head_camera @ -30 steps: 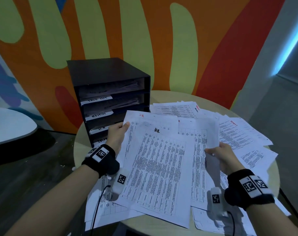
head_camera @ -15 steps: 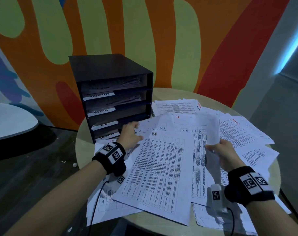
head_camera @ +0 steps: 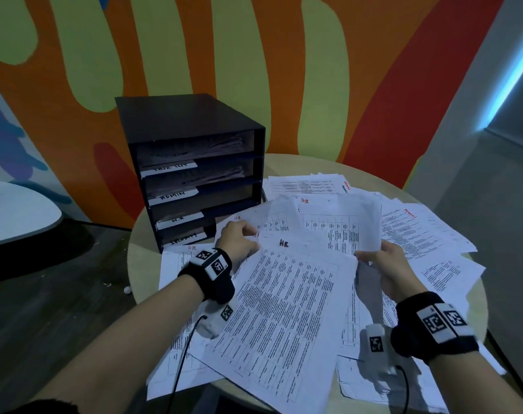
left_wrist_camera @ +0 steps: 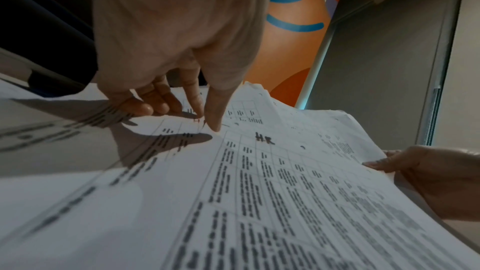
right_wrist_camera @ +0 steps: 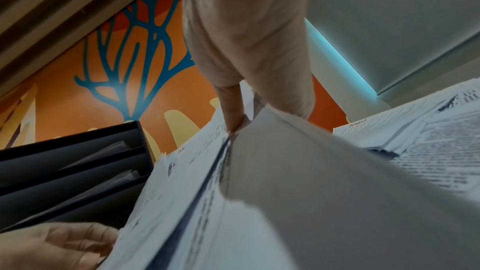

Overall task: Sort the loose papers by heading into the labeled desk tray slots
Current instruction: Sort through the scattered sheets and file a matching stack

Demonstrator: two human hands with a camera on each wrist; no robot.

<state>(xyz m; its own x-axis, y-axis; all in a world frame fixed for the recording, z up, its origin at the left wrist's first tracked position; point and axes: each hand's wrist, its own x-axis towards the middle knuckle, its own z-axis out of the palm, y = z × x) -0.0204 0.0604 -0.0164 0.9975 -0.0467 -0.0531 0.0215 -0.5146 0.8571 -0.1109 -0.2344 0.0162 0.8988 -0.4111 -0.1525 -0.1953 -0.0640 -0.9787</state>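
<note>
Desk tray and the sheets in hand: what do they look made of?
Desk tray: dark, matte, thin flat panels with sharp edges, likely board or plastic; cannot tell which. HR sheets: thin white printer paper, matte, bending and curling where the right hand pinches them.

— What are you handling?
— You have thin, matt white paper sheets (head_camera: 284, 309), creased at the edges.
— And at ten o'clock?
— Your desk tray (head_camera: 176, 115): matt black, smooth. Under it, the table (head_camera: 142, 268) looks like pale, smooth wood.

left hand (head_camera: 238, 239), right hand (head_camera: 385, 265) (pinch grips)
</note>
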